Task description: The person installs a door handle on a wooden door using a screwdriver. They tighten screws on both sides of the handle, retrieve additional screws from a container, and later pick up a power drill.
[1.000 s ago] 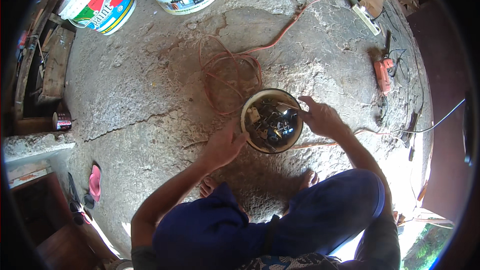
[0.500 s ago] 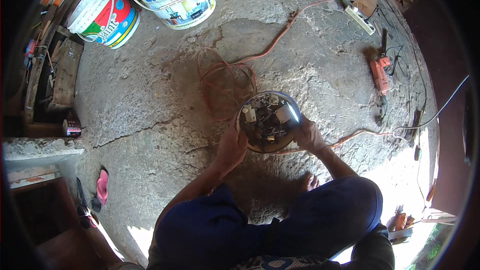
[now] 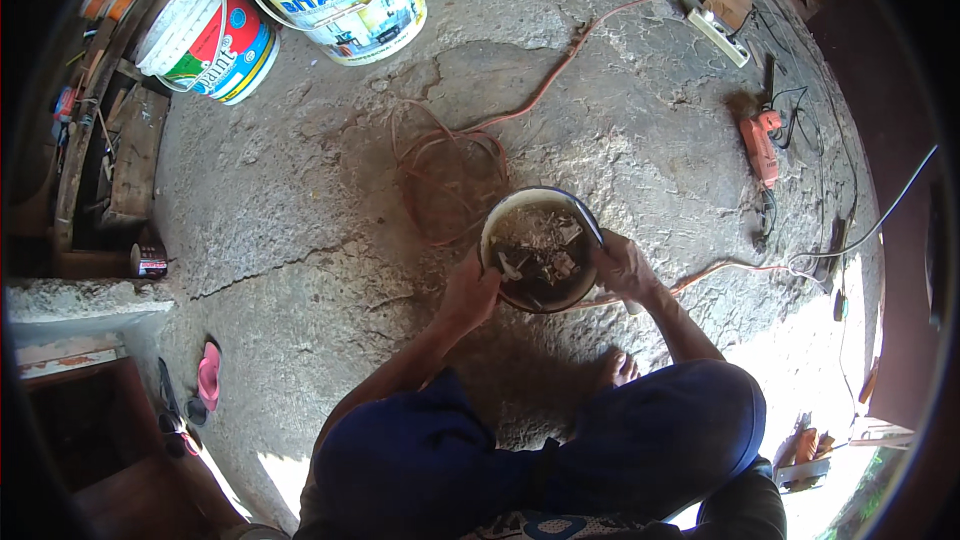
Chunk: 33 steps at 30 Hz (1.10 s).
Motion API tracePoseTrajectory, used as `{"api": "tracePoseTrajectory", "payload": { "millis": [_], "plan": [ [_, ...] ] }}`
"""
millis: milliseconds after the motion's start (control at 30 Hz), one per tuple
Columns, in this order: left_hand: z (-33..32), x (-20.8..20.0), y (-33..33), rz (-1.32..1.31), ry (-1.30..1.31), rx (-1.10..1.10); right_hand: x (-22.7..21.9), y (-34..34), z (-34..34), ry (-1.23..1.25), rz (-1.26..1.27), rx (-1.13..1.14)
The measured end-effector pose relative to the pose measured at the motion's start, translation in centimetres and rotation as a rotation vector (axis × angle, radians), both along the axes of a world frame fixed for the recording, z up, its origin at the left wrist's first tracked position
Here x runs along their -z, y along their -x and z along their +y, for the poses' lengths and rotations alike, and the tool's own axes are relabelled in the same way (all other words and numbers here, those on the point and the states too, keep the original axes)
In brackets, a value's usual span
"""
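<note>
Grip: both hands closed on the vessel, one at each side. Left hand (image 3: 470, 290) clamped on the left edge, thumb side toward the rim; right hand (image 3: 624, 268) clamped on the right edge. Finger placement beneath not visible.

Vessel: round, dark-rimmed bowl with a pale inner wall (image 3: 497, 223), located in front of the person's dark blue trousers (image 3: 650, 410), between the two hands. Whether its base touches the floor cannot be told. Contents: small mixed pieces, pale and dark (image 3: 545, 245), heaped within; individual kinds too blurred to identify.

Surroundings: rough grey concrete floor (image 3: 280, 190). Loosely coiled orange-red cable (image 3: 450, 175) lies just beyond the bowl, upper left. Well apart at right: orange-red corded power tool (image 3: 761, 147), on its side; beyond it, long white power strip (image 3: 718, 37). Upper left: white bucket with red, green and blue label (image 3: 215, 40), upright beside a larger white bucket with blue lettering (image 3: 340, 5). Lower left: pink sandal (image 3: 209, 375).
</note>
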<state>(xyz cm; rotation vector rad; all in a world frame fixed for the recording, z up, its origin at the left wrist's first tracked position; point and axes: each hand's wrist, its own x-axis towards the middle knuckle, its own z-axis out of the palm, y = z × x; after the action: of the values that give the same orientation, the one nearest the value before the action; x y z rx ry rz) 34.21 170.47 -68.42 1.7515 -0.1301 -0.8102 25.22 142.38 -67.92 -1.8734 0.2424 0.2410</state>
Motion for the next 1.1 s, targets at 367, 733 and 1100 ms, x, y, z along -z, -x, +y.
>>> {"api": "tracePoseTrajectory", "payload": {
  "millis": [367,733,1100],
  "plan": [
    [1.1,-0.2,0.5,0.023,-0.007,0.022,1.0,1.0,0.7,0.055,-0.052,-0.035],
    [-2.4,-3.1,-4.8,-0.704,-0.181,0.297,1.8,1.0,0.5,0.106,0.030,0.003],
    [-7.0,-0.4,-6.3,-0.848,-0.423,0.642,2.1,1.1,0.3,0.068,0.013,0.000]
  ]
}}
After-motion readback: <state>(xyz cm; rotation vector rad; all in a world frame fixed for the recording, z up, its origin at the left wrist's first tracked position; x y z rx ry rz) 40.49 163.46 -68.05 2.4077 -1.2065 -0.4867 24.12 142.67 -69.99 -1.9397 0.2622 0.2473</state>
